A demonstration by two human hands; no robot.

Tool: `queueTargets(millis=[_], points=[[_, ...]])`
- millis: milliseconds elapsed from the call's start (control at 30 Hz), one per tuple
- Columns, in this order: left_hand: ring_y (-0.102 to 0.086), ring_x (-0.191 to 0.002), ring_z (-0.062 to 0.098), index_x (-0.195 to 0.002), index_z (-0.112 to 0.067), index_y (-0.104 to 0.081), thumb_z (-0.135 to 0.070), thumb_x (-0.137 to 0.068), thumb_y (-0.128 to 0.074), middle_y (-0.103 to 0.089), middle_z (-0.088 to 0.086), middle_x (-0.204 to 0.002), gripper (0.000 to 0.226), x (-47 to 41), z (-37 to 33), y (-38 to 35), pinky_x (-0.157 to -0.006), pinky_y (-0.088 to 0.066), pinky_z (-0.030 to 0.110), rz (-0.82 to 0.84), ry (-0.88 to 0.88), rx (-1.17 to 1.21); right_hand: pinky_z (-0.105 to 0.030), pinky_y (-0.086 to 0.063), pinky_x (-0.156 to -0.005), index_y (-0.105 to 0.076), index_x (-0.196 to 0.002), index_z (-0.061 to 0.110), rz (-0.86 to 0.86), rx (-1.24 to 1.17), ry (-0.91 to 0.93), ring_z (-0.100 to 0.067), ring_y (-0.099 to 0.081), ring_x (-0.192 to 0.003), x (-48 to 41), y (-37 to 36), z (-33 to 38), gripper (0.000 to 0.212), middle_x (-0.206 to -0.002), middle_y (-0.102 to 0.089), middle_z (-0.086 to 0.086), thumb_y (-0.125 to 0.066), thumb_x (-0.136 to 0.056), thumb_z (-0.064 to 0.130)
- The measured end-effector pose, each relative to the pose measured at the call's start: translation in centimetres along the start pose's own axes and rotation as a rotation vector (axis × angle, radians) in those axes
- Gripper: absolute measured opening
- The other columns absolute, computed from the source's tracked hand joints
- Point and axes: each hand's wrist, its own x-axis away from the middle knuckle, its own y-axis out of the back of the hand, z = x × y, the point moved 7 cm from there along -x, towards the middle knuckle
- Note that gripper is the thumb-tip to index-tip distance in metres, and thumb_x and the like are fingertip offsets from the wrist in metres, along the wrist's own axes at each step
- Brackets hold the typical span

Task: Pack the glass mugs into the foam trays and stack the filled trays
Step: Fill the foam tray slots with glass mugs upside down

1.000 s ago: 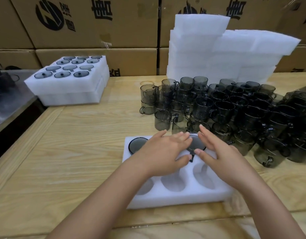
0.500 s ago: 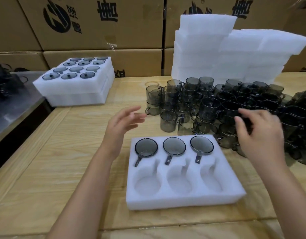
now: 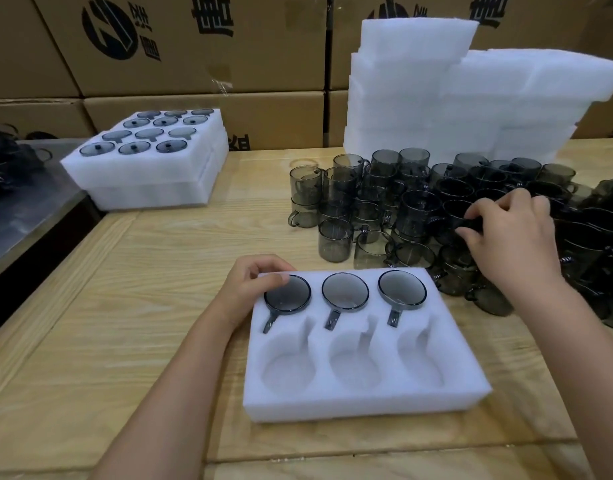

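A white foam tray [image 3: 360, 400] lies in front of me with three smoked-glass mugs [image 3: 345, 292] bottom-up in its far row; the three near pockets are bare. My left hand [image 3: 249, 289] grips the tray's far left corner, thumb lying on top of the foam beside the left mug. My right hand [image 3: 506, 233] is over the pile of loose dark mugs [image 3: 419, 216] to the right, fingers curled and pinching the rim of one mug in the pile.
Filled foam trays [image 3: 149, 174] are stacked at the far left of the wooden table. A tall pile of unused foam trays [image 3: 454, 98] stands behind the mugs. Cardboard boxes [image 3: 194, 46] line the back. A steel surface [image 3: 17, 216] borders the table's left edge.
My left hand came down from the air to the tray's far left corner. My right hand moved deeper over the mug pile and closed its fingers on a mug.
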Motion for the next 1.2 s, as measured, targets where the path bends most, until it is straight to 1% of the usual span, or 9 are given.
queueTargets(millis=[233, 367, 467, 567, 667, 767, 967, 1067, 1200], points=[[-0.059, -0.054, 0.012, -0.057, -0.008, -0.067, -0.006, -0.064, -0.062, -0.065, 0.003, -0.058, 0.009, 0.1, -0.3, 0.5, -0.052, -0.046, 0.02, -0.079, -0.019, 0.042, -0.037, -0.031, -0.095, -0.07, -0.094, 0.01, 0.022, -0.275, 0.037, -0.032, -0.038, -0.108, 0.3, 1.1, 0.5, 0.014, -0.101, -0.047, -0.009, -0.069, -0.084, 0.02], [-0.057, -0.051, 0.013, -0.052, -0.012, -0.067, -0.004, -0.062, -0.061, -0.063, 0.004, -0.055, 0.014, 0.0, -0.3, 0.9, -0.05, -0.044, 0.019, -0.118, -0.008, 0.089, -0.023, -0.028, -0.088, -0.066, -0.083, 0.019, -0.045, -0.492, 0.026, -0.008, -0.042, -0.106, 2.2, 3.7, 0.8, 0.006, -0.106, -0.047, 0.007, -0.07, -0.082, 0.023], [-0.057, -0.051, 0.013, -0.051, -0.011, -0.068, -0.004, -0.06, -0.062, -0.063, 0.005, -0.055, 0.013, -0.1, -0.2, 1.1, -0.051, -0.045, 0.019, -0.148, -0.003, 0.092, -0.024, -0.039, -0.091, -0.058, -0.071, 0.022, 0.043, -0.77, 0.01, 0.002, -0.052, -0.107, 4.4, 4.6, 1.5, 0.015, -0.117, -0.055, 0.018, -0.067, -0.084, 0.02], [-0.057, -0.053, 0.014, -0.052, -0.011, -0.068, -0.005, -0.06, -0.063, -0.064, 0.005, -0.056, 0.012, -0.1, -0.1, 1.3, -0.052, -0.045, 0.02, -0.167, 0.008, 0.091, -0.022, -0.051, -0.08, -0.058, -0.065, 0.026, 0.172, -1.051, -0.033, -0.001, -0.064, -0.095, 7.1, 4.9, 2.7, 0.02, -0.106, -0.068, 0.015, -0.066, -0.081, 0.016], [-0.057, -0.053, 0.013, -0.052, -0.011, -0.068, -0.004, -0.06, -0.062, -0.064, 0.005, -0.057, 0.012, -0.1, -0.1, 1.3, -0.052, -0.045, 0.02, -0.157, 0.02, 0.099, -0.024, -0.051, -0.072, -0.059, -0.069, 0.027, 0.172, -0.946, -0.061, -0.006, -0.064, -0.081, 9.7, 4.8, 3.7, 0.011, -0.09, -0.069, 0.016, -0.067, -0.073, 0.034], [-0.057, -0.053, 0.01, -0.051, -0.014, -0.068, -0.004, -0.06, -0.062, -0.064, 0.001, -0.055, 0.014, -0.1, -0.2, 1.2, -0.052, -0.045, 0.017, -0.148, 0.02, 0.094, -0.015, -0.039, -0.066, -0.056, -0.072, 0.026, 0.044, -0.698, -0.005, -0.006, -0.055, -0.074, 10.9, 5.4, 4.9, 0.016, -0.074, -0.061, 0.01, -0.065, -0.072, 0.04], [-0.057, -0.055, 0.011, -0.05, -0.016, -0.067, -0.005, -0.06, -0.061, -0.064, 0.0, -0.056, 0.016, -0.2, -0.3, 1.1, -0.055, -0.045, 0.018, -0.137, 0.04, 0.097, -0.029, -0.04, -0.067, -0.056, -0.1, 0.029, 0.03, -0.525, 0.034, -0.008, -0.052, -0.088, 11.6, 5.3, 6.9, 0.031, -0.1, -0.059, 0.017, -0.063, -0.073, 0.043], [-0.057, -0.054, 0.01, -0.049, -0.016, -0.067, -0.005, -0.06, -0.061, -0.063, 0.0, -0.056, 0.016, -0.2, -0.3, 1.0, -0.054, -0.045, 0.017, -0.132, 0.038, 0.105, -0.026, -0.037, -0.058, -0.067, -0.082, 0.018, 0.0, -0.311, 0.081, -0.022, -0.053, -0.075, 11.6, 4.8, 8.2, 0.022, -0.081, -0.066, 0.004, -0.063, -0.077, 0.039], [-0.057, -0.054, 0.012, -0.05, -0.015, -0.067, -0.005, -0.06, -0.061, -0.064, 0.001, -0.056, 0.015, -0.2, -0.2, 1.0, -0.054, -0.046, 0.019, -0.127, 0.038, 0.105, -0.029, -0.04, -0.05, -0.06, -0.062, 0.009, -0.1, -0.172, 0.062, -0.028, -0.051, -0.06, 11.6, 4.9, 9.1, 0.035, -0.058, -0.054, -0.006, -0.045, -0.076, 0.037]])
